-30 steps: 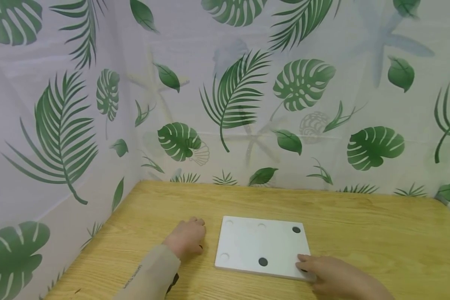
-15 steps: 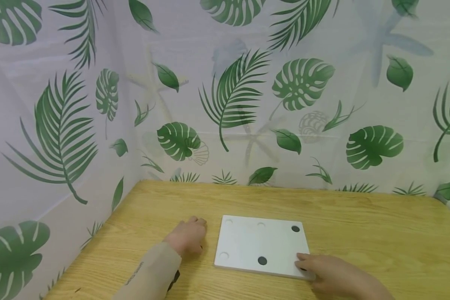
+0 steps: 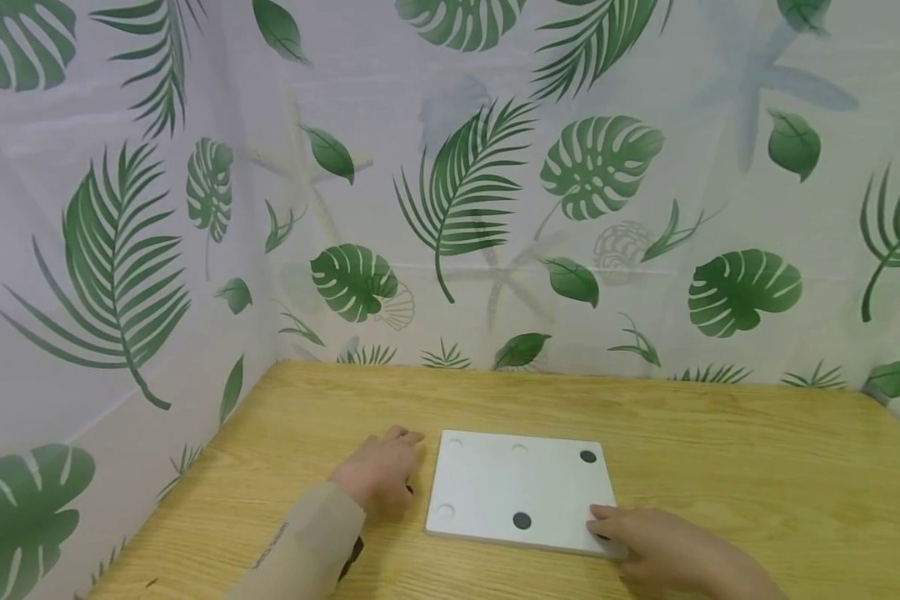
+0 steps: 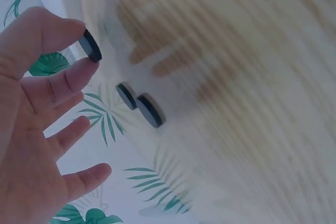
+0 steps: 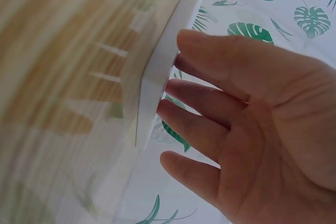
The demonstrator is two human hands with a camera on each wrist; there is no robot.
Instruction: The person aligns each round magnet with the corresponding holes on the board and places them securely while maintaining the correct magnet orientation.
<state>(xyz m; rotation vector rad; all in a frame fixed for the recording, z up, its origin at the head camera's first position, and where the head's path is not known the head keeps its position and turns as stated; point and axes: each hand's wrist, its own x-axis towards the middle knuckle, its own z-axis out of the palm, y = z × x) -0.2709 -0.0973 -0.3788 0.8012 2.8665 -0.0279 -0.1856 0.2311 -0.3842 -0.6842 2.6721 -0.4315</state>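
Observation:
A flat white board [image 3: 483, 487] with round recesses lies on the table. Black discs sit in it at the far right [image 3: 588, 457] and near middle [image 3: 522, 521]; a third dark spot shows by the right fingers. Just left of the board is my left hand [image 3: 381, 475], pinching a small black disc [image 4: 92, 46] between thumb and index finger, its other fingers spread. Two more black discs [image 4: 150, 112] rest close together on the tabletop. My right hand [image 3: 660, 542] is at the board's near right corner; its loosely extended fingers touch the edge in the right wrist view.
The wooden tabletop [image 3: 757, 467] stretches around the board. A white cloth [image 3: 630, 325] printed with green leaves hangs along the back and left sides of the table.
My left hand has moved slightly right, toward the board, and its fingers have stretched out further. The right hand and the board hold their place; the head view has shifted a little.

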